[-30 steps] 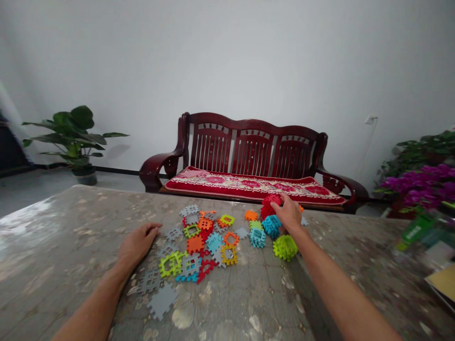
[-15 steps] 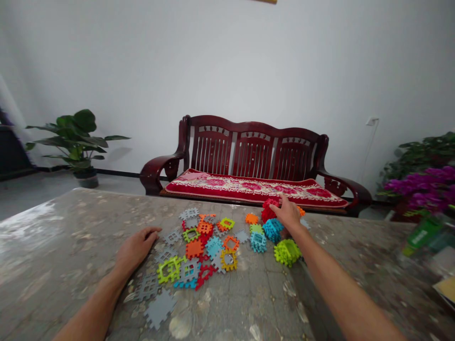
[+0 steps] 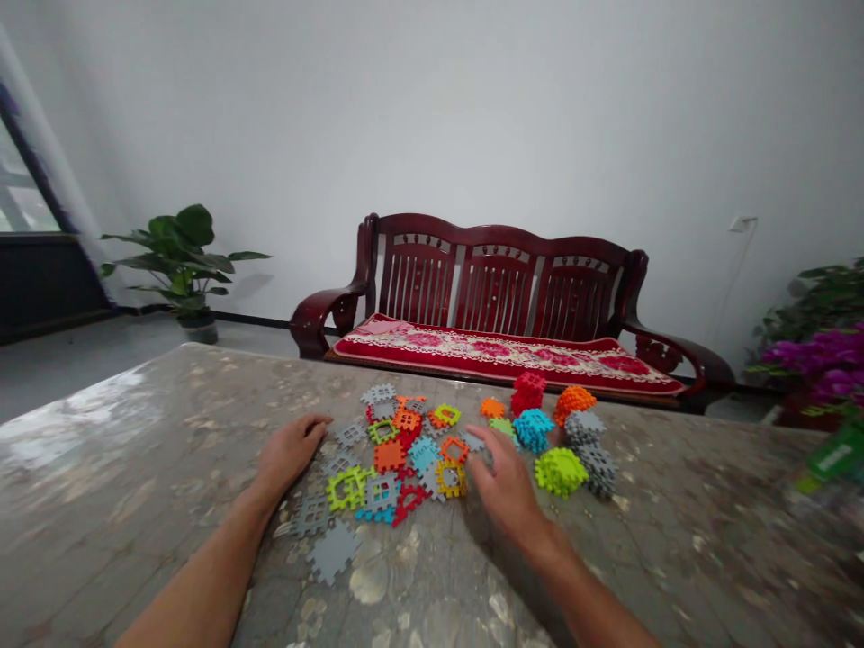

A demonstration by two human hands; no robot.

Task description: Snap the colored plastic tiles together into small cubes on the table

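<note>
My left hand (image 3: 290,450) rests palm down on the marbled table (image 3: 135,468), fingers loosely curled, touching grey tiles at the left edge of a pile of flat interlocking plastic tiles (image 3: 398,450). My right hand (image 3: 503,481) hovers low over the right side of that pile, fingers spread, holding nothing. Beyond it stand assembled cubes: a red cube (image 3: 528,391), an orange cube (image 3: 573,400), a blue cube (image 3: 533,429), a green cube (image 3: 560,471) and grey cubes (image 3: 590,445).
A dark wooden bench (image 3: 499,288) with a red patterned cushion stands behind the table. A potted green plant (image 3: 182,256) is at the left wall, purple flowers (image 3: 833,355) at the right. A blurred green item (image 3: 833,454) lies at the table's right edge.
My right hand has let go of the red cube at the far side and drawn back toward me, over the flat tiles. The view shifted left. My left hand stayed put.
</note>
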